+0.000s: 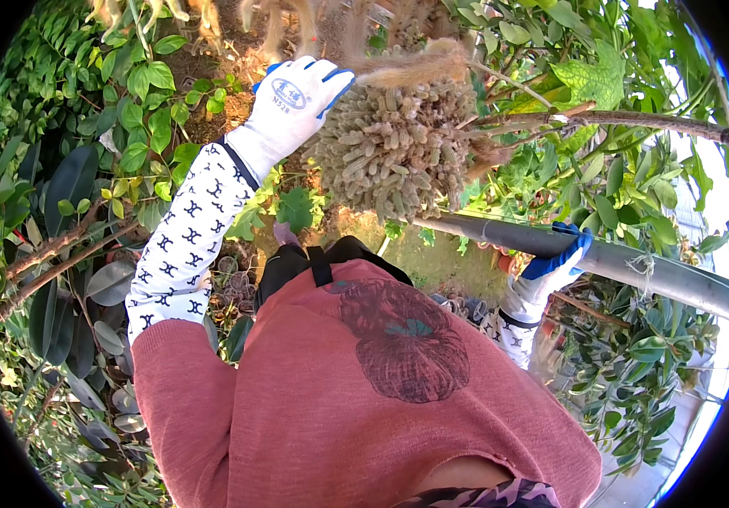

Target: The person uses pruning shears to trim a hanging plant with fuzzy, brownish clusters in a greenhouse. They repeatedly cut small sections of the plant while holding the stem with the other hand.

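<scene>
My left hand (pixel 297 89), in a white glove with a blue-coated palm, is up beside a dense clump of small, finger-like cactus stems (pixel 396 146). Its fingers are bent towards a hairy tan cactus stem (pixel 415 63) above the clump. What lies under the palm is hidden, so I cannot tell whether it grips anything. At the right, my right hand (pixel 555 257), gloved the same way, is wrapped around a grey pipe (pixel 624 257). The pipe runs from beneath the clump towards the right edge.
Bare woody branches (pixel 643 119) reach in from the right, above the pipe. More hairy tan stems (pixel 282 25) hang at the top. Leafy shrubs (pixel 148 127) and dark broad leaves (pixel 72 184) crowd the left. Small pots (pixel 231 279) stand low beside my legs.
</scene>
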The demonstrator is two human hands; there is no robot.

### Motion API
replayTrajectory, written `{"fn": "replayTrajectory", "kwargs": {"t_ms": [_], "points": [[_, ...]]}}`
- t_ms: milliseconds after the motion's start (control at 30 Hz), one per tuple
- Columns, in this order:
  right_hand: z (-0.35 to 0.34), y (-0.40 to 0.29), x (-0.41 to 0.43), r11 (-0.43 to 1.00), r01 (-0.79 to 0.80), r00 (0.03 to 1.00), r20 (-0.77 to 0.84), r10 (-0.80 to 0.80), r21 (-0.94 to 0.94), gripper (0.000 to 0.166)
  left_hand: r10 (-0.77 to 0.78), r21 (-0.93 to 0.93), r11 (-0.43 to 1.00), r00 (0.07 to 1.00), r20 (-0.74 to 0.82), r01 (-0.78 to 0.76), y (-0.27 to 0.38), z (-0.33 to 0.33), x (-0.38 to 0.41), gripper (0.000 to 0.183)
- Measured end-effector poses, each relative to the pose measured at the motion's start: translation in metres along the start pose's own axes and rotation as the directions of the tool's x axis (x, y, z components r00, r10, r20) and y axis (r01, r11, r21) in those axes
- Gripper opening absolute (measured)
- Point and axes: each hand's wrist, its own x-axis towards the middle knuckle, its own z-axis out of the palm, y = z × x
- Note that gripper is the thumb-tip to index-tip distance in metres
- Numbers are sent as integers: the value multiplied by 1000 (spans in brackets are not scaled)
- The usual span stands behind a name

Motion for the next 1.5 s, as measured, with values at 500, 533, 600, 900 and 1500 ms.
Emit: {"fn": "replayTrajectory", "kwargs": {"t_ms": [500,533,600,900,1500], "points": [[3,-4,-1,999,9,1000,19,-8,-39,41,106,-66,991,987,-119,-114,-2,10,-4,57],[3,-4,-1,999,11,1000,17,-10,-34,41,109,-53,992,987,-116,-115,-1,12,-3,57],[4,-5,-2,1000,11,1000,9,-11,-20,42,115,-28,993,987,-109,-119,0,15,-2,57],[2,-3,-3,998,11,1000,4,-11,-64,45,82,-93,991,987,-136,-95,2,21,0,52],[2,1,1,1000,6,1000,18,-6,-13,48,-137,-249,966,961,-239,75,4,4,-16,45]]}}
